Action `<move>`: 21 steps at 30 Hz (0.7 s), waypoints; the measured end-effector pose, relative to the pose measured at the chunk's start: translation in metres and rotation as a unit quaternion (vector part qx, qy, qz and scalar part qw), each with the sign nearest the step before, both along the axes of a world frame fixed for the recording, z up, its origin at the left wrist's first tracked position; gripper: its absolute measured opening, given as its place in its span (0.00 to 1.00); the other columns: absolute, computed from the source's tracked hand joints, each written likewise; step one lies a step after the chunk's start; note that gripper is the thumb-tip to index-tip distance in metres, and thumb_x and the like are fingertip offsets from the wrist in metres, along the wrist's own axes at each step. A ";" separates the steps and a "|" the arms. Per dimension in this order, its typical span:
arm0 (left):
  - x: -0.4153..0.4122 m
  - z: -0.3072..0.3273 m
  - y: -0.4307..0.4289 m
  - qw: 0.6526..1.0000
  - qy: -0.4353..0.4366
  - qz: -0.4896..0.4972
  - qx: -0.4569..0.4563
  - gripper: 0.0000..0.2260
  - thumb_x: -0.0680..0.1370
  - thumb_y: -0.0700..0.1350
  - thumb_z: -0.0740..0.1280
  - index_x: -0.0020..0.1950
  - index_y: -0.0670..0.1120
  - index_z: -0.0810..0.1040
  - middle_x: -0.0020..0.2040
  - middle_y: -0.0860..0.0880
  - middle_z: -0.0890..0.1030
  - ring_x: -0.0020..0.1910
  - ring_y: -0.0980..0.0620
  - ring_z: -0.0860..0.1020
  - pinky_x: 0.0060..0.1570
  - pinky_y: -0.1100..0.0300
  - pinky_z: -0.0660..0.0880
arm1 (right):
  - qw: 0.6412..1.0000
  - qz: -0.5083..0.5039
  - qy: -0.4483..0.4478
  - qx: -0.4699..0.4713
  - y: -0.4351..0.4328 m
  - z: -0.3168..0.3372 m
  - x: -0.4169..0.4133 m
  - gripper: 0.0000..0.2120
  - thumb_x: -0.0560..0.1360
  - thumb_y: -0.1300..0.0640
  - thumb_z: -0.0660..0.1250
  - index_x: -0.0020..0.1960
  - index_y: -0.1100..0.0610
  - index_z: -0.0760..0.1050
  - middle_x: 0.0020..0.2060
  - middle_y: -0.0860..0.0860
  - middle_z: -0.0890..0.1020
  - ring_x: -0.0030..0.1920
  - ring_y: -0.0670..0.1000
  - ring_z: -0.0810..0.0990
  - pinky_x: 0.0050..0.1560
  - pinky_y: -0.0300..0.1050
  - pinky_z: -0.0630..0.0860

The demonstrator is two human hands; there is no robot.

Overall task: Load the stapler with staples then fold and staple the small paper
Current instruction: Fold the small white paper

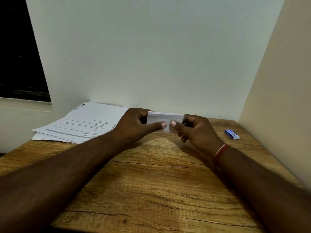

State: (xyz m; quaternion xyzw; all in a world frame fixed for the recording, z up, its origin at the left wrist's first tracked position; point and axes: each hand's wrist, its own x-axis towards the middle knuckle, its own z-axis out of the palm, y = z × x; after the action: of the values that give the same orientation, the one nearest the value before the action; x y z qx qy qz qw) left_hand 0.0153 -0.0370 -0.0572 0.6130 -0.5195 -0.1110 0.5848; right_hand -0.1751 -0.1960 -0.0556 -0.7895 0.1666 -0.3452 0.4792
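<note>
Hands: left (134, 125) | right (196, 130) | both pinching small folded paper (164, 118), thumbs nearly meeting, above table (151, 182)

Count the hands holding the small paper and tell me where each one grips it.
2. The left hand pinches the left end of the small paper, thumb on its front. The right hand pinches the right end, with its thumb close beside the other.

stack of printed papers (80, 125), wooden table (151, 190), dark window (18, 56) at left
</note>
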 end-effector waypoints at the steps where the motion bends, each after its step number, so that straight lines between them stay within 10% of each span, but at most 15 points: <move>1: -0.002 0.000 0.000 1.000 0.009 -0.002 0.002 0.12 0.78 0.47 0.83 0.60 0.46 0.91 0.51 0.49 0.92 0.52 0.50 0.91 0.55 0.54 0.88 | 1.000 0.014 -0.005 0.016 0.002 -0.001 0.000 0.10 0.79 0.51 0.78 0.56 0.56 0.88 0.38 0.58 0.85 0.36 0.50 0.79 0.36 0.43 0.80; 21: -0.008 0.000 0.000 1.000 -0.026 -0.013 -0.009 0.05 0.79 0.49 0.82 0.53 0.52 0.92 0.50 0.53 0.92 0.52 0.53 0.90 0.51 0.59 0.85 | 0.997 0.057 -0.048 0.024 0.002 0.002 -0.002 0.08 0.78 0.55 0.79 0.51 0.61 0.89 0.36 0.61 0.82 0.33 0.51 0.75 0.31 0.41 0.72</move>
State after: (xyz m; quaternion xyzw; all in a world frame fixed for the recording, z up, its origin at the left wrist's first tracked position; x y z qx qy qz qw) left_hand 0.0071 -0.0372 -0.0571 0.6037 -0.5437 -0.0978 0.5748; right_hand -0.1771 -0.1939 -0.0536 -0.7686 0.1067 -0.3509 0.5242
